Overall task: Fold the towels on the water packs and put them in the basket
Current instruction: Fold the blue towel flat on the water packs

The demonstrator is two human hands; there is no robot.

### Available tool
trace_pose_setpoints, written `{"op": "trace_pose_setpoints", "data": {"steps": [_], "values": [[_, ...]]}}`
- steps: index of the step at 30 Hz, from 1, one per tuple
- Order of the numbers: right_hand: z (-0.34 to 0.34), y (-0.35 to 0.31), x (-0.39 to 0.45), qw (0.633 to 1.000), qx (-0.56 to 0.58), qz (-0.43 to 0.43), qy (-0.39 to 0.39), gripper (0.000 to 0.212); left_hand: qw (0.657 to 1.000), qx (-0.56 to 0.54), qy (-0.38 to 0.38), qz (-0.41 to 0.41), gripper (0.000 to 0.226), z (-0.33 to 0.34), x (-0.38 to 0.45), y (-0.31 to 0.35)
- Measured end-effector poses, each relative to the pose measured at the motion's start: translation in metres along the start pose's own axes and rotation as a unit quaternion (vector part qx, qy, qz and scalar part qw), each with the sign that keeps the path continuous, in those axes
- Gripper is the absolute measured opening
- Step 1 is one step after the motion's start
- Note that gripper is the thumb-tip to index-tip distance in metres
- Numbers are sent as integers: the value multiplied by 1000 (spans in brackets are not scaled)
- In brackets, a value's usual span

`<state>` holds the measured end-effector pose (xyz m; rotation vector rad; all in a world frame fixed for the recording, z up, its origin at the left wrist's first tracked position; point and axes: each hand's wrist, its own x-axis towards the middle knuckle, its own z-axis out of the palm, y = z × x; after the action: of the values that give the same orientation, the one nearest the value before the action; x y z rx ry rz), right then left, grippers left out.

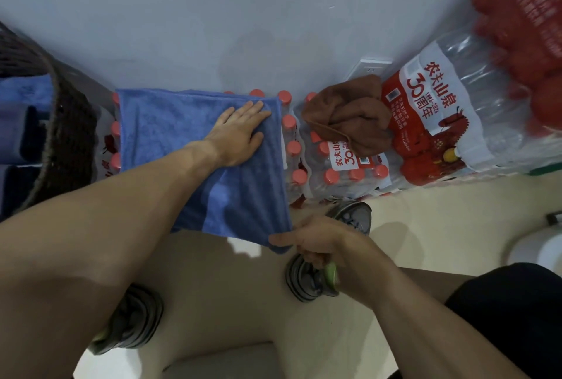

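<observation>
On the water packs (307, 147), our left hand (235, 132) presses flat on the blue towel (170, 129) while our right hand (313, 241) pinches its hanging corner. We could drag it off if the flat palm lifts.

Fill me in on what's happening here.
A person is folding a blue towel spread over the water packs. The left hand presses it flat while the right hand pinches its near corner. A brown towel lies crumpled on the packs, not yet folded. The basket at the left already holds blue cloth.
</observation>
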<state>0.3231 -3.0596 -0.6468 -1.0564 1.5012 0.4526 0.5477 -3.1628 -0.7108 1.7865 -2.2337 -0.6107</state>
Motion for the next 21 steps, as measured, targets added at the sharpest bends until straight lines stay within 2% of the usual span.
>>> {"op": "trace_pose_setpoints", "data": {"steps": [3, 6, 8, 10, 11, 13, 16, 18, 21], "values": [[-2, 1, 6, 999, 22, 12, 32, 55, 1000, 10, -7, -2, 56, -3, -1, 3], [-3, -5, 7, 997, 59, 33, 47, 49, 999, -37, -23, 16, 59, -17, -2, 2], [-9, -18, 4, 996, 52, 56, 54, 42, 994, -103, 16, 23, 54, -33, -6, -1], [-16, -37, 0, 996, -5, 55, 68, 35, 991, -93, 93, 5, 42, -50, -11, -14], [-21, -49, 0, 994, -42, 26, 96, 31, 990, -69, 125, -22, 39, -58, -13, -23], [-32, -77, 2, 969, -103, -83, 208, 22, 984, -22, 146, -95, 38, -72, -16, -46], [-48, -121, 15, 891, -125, -239, 365, 10, 978, 29, 86, -187, 45, -89, -24, -80], [-56, -146, 31, 856, -135, -297, 401, 21, 974, 59, 43, -216, 47, -96, -32, -97], [-66, -172, 63, 849, -194, -299, 391, 36, 968, 61, 22, -243, 46, -99, -42, -113]]}}
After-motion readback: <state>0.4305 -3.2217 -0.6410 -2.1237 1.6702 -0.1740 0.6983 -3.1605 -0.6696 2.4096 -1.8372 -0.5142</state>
